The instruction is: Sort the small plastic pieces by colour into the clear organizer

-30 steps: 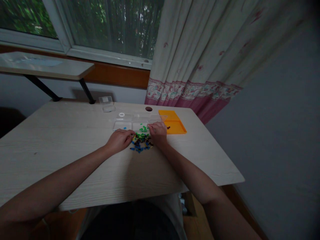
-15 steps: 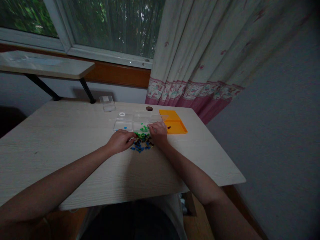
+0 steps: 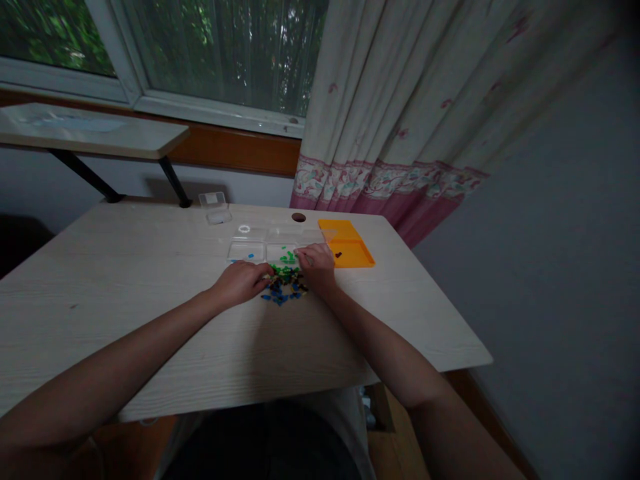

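A pile of small building bricks in green, blue, black and yellow lies on the table. At its left edge is my left hand, thumb and fingertips drawn together among the bricks; anything between them is too small to make out. My right hand is at the pile's upper right, over the near edge of a clear compartment box. Its fingers are curled in a pinch, and what they hold is hidden. Green bricks lie in the box's middle compartment, and a few blue bricks in the left one.
An orange tray with a few dark pieces stands right of the clear box. Farther back is a small open clear case, near the leg of a raised shelf. The table has a round hole toward the wall.
Almost nothing differs. Both hands stay at the pile with only slight finger movement, and the bricks and boxes look the same.
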The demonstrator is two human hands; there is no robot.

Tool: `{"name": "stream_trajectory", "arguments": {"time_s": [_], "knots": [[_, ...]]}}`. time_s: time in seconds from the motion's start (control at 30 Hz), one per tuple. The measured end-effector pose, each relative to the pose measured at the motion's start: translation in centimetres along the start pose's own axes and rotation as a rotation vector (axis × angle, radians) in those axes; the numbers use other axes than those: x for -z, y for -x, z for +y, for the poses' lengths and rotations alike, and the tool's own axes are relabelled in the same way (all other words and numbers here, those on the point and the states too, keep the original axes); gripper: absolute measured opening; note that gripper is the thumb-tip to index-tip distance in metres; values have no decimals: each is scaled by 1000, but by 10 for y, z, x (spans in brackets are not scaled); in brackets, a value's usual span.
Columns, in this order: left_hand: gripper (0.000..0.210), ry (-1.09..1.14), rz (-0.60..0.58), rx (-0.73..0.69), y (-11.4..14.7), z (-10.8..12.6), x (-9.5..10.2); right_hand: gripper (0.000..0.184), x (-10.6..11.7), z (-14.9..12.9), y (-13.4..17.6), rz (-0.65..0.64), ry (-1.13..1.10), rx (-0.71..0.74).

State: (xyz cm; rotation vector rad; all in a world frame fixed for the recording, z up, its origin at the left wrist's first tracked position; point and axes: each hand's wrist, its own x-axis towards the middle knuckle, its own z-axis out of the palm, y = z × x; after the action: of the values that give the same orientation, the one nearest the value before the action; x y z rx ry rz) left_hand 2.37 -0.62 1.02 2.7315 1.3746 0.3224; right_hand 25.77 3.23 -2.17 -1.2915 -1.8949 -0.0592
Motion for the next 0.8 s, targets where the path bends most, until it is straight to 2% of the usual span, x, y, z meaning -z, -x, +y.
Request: {"name": "stream_trajectory", "arguments": {"time_s": [0.3,0.5,0.8], "knots": [[27,0,73,31,3,-6,-2,15,3,-3,-1,-10,-21,-30],[30,-10,78,34,4,-12,0,16,3,-3,-2,-11,-28,-25],[35,-29,81,11,6,-3,3,15,4,-5,-3,-19,-32,-29]]}}
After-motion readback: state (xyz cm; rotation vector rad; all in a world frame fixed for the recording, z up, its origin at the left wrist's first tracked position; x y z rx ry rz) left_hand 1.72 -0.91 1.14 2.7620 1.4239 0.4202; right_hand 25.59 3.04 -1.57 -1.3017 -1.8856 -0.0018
